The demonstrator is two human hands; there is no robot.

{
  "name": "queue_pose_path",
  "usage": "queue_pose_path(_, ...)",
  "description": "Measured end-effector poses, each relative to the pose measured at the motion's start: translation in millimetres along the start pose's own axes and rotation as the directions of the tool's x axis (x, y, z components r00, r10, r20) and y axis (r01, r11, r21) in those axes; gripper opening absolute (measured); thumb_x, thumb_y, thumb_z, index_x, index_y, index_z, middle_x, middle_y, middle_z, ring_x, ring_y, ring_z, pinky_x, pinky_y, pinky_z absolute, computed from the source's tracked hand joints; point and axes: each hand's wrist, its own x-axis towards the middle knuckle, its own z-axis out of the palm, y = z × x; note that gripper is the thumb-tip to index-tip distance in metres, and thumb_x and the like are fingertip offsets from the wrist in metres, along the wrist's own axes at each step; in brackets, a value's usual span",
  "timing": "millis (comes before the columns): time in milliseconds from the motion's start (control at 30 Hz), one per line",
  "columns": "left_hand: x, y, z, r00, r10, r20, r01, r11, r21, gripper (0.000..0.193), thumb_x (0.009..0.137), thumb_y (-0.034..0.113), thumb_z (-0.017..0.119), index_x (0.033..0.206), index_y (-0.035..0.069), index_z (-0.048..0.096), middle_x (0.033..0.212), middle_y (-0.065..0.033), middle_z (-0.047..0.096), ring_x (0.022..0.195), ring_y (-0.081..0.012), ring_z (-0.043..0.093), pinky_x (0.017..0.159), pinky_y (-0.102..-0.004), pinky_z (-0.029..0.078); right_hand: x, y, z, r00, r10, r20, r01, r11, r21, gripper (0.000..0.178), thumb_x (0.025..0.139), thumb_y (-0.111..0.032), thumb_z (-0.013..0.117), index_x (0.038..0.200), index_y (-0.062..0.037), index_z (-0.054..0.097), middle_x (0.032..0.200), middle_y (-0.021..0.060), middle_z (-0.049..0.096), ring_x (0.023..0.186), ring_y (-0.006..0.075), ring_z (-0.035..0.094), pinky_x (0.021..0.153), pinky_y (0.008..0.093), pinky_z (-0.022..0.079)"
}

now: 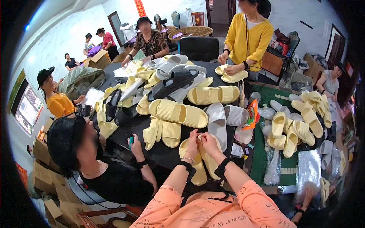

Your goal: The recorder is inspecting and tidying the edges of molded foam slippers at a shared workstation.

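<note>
I'm looking down over two forearms in peach printed sleeves with black wrist straps; the left hand point(192, 143) and the right hand point(207, 141) are raised close together at the near edge of the round black table point(159, 154), fingertips all but meeting; the fingers curl in as if pinching something small between them, though I cannot tell what, it's too tiny to make out; directly beneath the hands lies a pair of pale yellow ribbed foam slide sandals point(201, 167), side by side, toes pointing away from me, heels hanging toward the table's edge; the soles look soft, matte and thick, with fine ridges across the strap; just beyond, a grey ribbed slide sandal point(217, 123) sits sole-down, rounded and chunky; to its left, a stack of yellow slide sandals point(178, 113) lies tilted across one another; further back a glossy black slide sandal point(175, 81) rests on top of a heap of grey and cream ones; to my right, a green mat point(262, 152) carries another heap of yellow sandals point(294, 129) and crinkled clear plastic bags point(273, 169); on my left a person in a black top point(114, 178) leans in, one hand on the table; across, a person in a yellow cardigan point(249, 38) presses down on a pale sandal.
</note>
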Motion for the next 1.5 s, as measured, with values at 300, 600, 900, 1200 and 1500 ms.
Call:
queue_pose_path(300,-3.8,-3.2,9.2,0.988,0.121,0.093,-0.125,0.991,0.045,0.056,0.089,0.038,0.042,0.130,0.006,0.020,0.090,-0.0041,0.048,0.079,-0.0110,0.046,0.070,-0.0229,0.040,-1.8,1.6,6.2,0.973,0.089,0.212,-0.087,0.996,-0.022,0.023,0.089,-0.018,0.038,0.095,-0.0038,0.056,0.075,0.0058,0.059,0.069,0.0162,0.055,0.061,0.0268,0.043)
queue_pose_path(600,-7.9,-2.7,10.6,0.978,0.181,0.102,-0.201,0.949,0.242,0.060,0.090,0.027,0.043,0.133,0.003,0.008,0.084,-0.0028,0.048,0.073,-0.0098,0.044,0.067,-0.0225,0.040,-11.9,-18.9,2.4,0.948,0.269,0.170,-0.297,0.941,0.165,0.038,0.089,-0.035,0.036,0.090,-0.0061,0.060,0.070,0.0053,0.058,0.059,0.0164,0.054,0.052,0.0287,0.041)
queue_pose_path(900,-1.7,4.6,6.8,0.997,0.066,0.029,-0.064,0.997,-0.048,0.063,0.089,0.044,0.039,0.136,0.016,0.007,0.092,-0.0049,0.047,0.070,-0.0099,0.045,0.062,-0.0222,0.042,-1.4,13.8,14.5,0.970,0.137,0.200,-0.212,0.880,0.425,0.025,0.090,-0.018,0.038,0.094,-0.0017,0.056,0.082,0.0059,0.058,0.070,0.0123,0.053,0.067,0.0238,0.044)
queue_pose_path(1200,-4.1,0.3,4.0,0.998,-0.006,0.058,-0.002,0.992,0.126,0.061,0.088,0.047,0.037,0.134,0.014,0.014,0.089,-0.0016,0.044,0.071,-0.0099,0.041,0.062,-0.0228,0.038,-9.5,-5.5,8.3,0.968,0.216,0.129,-0.234,0.961,0.150,0.024,0.086,-0.020,0.041,0.094,-0.0069,0.059,0.078,0.0063,0.061,0.069,0.0154,0.055,0.061,0.0271,0.041)
queue_pose_path(1500,1.9,-5.6,3.7,0.996,-0.009,0.089,-0.023,0.936,0.351,0.054,0.090,0.031,0.039,0.131,0.007,0.014,0.097,-0.0118,0.049,0.085,-0.0184,0.050,0.074,-0.0279,0.041,-5.1,-7.2,7.8,0.957,0.281,0.072,-0.289,0.943,0.164,0.021,0.086,-0.023,0.043,0.085,-0.0057,0.054,0.076,0.0106,0.059,0.069,0.0256,0.056,0.062,0.0317,0.042)
